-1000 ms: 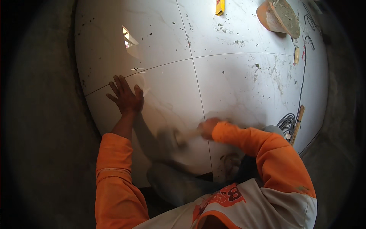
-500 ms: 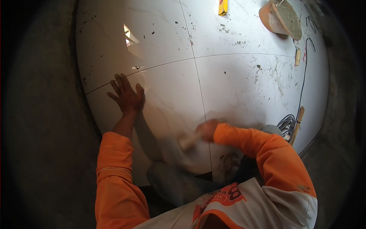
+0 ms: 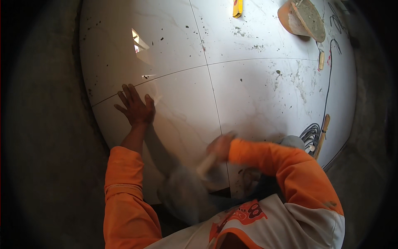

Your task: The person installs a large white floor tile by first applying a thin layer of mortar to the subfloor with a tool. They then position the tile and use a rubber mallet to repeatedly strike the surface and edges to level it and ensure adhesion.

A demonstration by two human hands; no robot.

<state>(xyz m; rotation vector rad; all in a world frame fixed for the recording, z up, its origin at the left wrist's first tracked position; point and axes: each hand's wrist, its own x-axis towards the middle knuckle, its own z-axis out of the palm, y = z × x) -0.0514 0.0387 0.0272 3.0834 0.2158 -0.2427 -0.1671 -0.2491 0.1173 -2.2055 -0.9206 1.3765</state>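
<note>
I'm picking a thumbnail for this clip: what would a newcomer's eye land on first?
Probably the bright orange sleeves, reaching in from the bottom over glossy pale tiles. Next, the hands: the left hand spread flat at a seam, left of centre, and the right hand, below centre, gripping a blurred, pale-handled tool. An orange-brown bucket stands out at upper right.

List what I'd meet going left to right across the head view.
Left hand spread on the white tiles → right hand gripping a blurred tool → yellow object → orange-brown bucket.
</note>
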